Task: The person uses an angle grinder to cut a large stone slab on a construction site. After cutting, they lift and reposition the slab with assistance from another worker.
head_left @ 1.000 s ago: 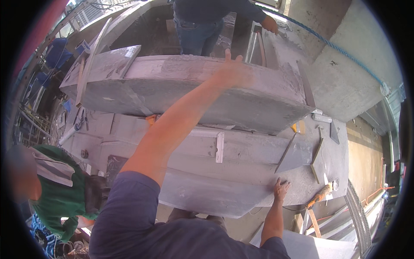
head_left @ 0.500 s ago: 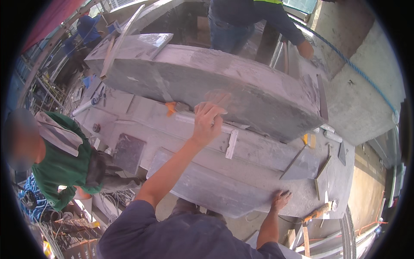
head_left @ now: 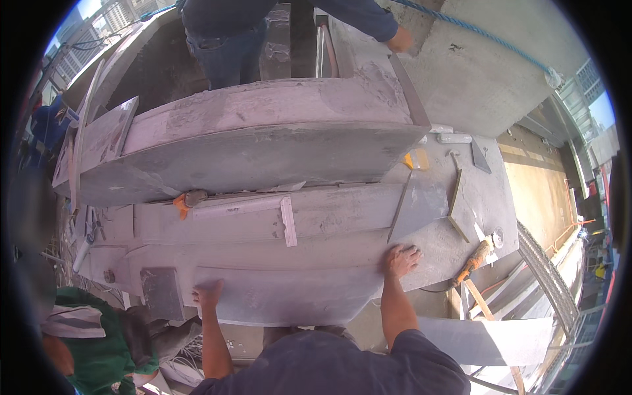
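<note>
A long grey slab [head_left: 289, 297] lies flat along the near edge of the table, in front of my body. My left hand [head_left: 208, 295] rests at its left end, thumb and fingers apart, touching the edge. By its right end my right hand [head_left: 403, 261] lies with fingers spread, holding nothing. Beyond the slab is a white framing square [head_left: 288, 220]. An orange-handled tool [head_left: 187, 201] sits against the base of a long, curved grey block [head_left: 263, 155]. To the right of my right hand is an orange angle grinder [head_left: 475, 260].
A dark square tile [head_left: 162, 293] lies left of the slab. Triangular grey offcuts [head_left: 421, 204], a yellow brush [head_left: 416, 159] and a hammer [head_left: 455, 158] are at the right. One co-worker [head_left: 227, 36] stands behind the block; another in green [head_left: 99, 342] is at the near left.
My left hand has come down from in front of the curved block to the slab's left end. My right hand stays near the right end. The view has turned.
</note>
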Motion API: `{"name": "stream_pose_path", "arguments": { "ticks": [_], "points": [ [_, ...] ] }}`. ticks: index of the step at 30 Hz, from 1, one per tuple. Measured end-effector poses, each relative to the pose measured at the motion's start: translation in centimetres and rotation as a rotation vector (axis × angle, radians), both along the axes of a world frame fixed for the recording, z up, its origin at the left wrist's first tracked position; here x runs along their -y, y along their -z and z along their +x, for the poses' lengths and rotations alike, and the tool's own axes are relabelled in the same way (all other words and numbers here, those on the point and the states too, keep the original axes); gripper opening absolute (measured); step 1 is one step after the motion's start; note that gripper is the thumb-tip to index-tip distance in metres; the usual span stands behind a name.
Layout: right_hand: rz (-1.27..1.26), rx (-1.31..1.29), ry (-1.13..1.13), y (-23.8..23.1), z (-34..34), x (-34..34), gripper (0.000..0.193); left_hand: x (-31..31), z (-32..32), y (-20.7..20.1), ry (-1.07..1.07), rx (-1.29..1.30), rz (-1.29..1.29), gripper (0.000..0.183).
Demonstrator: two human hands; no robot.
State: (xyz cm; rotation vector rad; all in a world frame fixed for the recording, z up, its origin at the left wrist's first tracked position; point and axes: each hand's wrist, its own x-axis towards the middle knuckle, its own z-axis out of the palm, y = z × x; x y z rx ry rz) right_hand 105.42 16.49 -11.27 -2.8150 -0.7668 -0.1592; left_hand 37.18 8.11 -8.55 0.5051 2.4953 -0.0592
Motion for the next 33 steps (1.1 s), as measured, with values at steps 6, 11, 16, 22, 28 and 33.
{"name": "stream_pose_path", "arguments": {
  "ticks": [6,11,16,22,28,33],
  "points": [
    [-0.068,-0.004,-0.010,-1.0,-0.8,-0.7,0.065,-3.6,-0.5,0.5,0.119,0.168,-0.368,0.155],
    [-0.050,-0.026,0.016,-0.8,-0.6,-0.3,0.062,-2.8,-3.4,3.2,0.090,0.186,-0.409,0.173],
    [-0.087,0.007,0.012,-1.7,-1.2,-1.3,0.063,-2.8,-2.4,1.0,0.097,0.285,-0.423,0.123],
    [-0.182,0.067,0.042,-0.9,-0.7,-0.5,0.069,-4.3,-1.8,-1.6,-0.031,0.287,-0.361,0.195],
    [-0.260,0.087,0.004,-0.4,-0.1,-1.1,0.074,-4.4,-0.4,-3.7,-0.073,0.295,-0.392,0.194],
    [-0.252,0.157,-0.016,1.4,0.8,-0.5,0.073,-6.5,1.1,-6.9,0.007,0.314,-0.414,0.190]
  ]
}}
